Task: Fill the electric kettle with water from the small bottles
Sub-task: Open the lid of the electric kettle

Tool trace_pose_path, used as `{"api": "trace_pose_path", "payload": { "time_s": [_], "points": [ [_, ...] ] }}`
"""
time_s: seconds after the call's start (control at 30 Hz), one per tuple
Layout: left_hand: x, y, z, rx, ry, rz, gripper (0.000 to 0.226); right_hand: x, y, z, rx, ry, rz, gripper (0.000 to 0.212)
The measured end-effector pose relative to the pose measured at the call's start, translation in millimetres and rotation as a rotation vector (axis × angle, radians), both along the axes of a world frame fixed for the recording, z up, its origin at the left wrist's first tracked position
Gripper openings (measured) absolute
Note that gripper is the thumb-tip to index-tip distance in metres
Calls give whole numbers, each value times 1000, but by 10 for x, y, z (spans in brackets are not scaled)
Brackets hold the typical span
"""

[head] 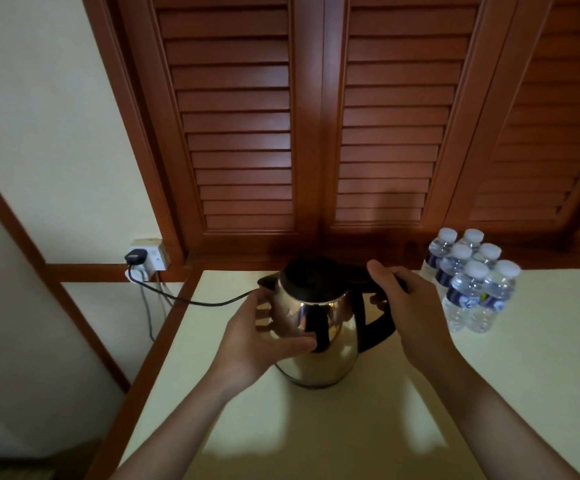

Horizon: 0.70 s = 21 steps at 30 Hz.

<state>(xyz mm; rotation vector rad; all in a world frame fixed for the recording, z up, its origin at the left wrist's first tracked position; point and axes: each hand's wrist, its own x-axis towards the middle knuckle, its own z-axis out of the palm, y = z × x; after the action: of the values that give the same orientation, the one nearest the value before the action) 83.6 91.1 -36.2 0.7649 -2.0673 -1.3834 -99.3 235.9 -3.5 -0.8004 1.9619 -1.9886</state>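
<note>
At the left of the frame, a wall socket [147, 257] holds a black plug [134, 255]. Its cord [191, 301] runs right over the wooden edge of a cream table [316, 431] and passes out of sight behind the left hand [264, 337]. That hand comes up from the lower left with the forearm angled toward the centre. It cups the left side of the kettle [319, 334], with the thumb laid across the front of the steel body and the fingers curled round the far side under the spout [266, 280], so the grip is wide and closed on the metal. The kettle stands upright on the table at the centre of the frame, with its black lid [311, 277] down and its spout pointing left. The right hand [410, 306] reaches in from the lower right. Its fingers are wrapped round the top of the black handle [375, 327] and its thumb is raised along the upper edge near the lid, a tight closed grasp. Further right, near that hand but not touching it, six small bottles [472, 285] with white caps and blue labels stand upright in a close cluster on the table. Brown slatted doors [316, 116] fill the upper part of the frame behind everything.
</note>
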Motion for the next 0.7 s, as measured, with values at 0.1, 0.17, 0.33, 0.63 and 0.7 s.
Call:
{"api": "trace_pose_path", "payload": {
  "time_s": [0.1, 0.17, 0.33, 0.63, 0.7],
  "points": [
    [119, 126, -101, -22, -14, 8, 75, 127, 152, -34, 2, -4, 5, 28],
    [171, 198, -158, -26, -13, 15, 75, 184, 228, -53, 15, -7, 19, 27],
    [229, 308, -302, -58, 20, 26, 78, 236, 331, -134, 21, -56, 46, 29],
    [262, 327, -470, -136, 65, 25, 86, 273, 353, -251, 15, -116, 49, 30],
    [263, 326, -501, -173, 59, 23, 84, 271, 347, -268, 26, -125, 35, 28]
  ]
}}
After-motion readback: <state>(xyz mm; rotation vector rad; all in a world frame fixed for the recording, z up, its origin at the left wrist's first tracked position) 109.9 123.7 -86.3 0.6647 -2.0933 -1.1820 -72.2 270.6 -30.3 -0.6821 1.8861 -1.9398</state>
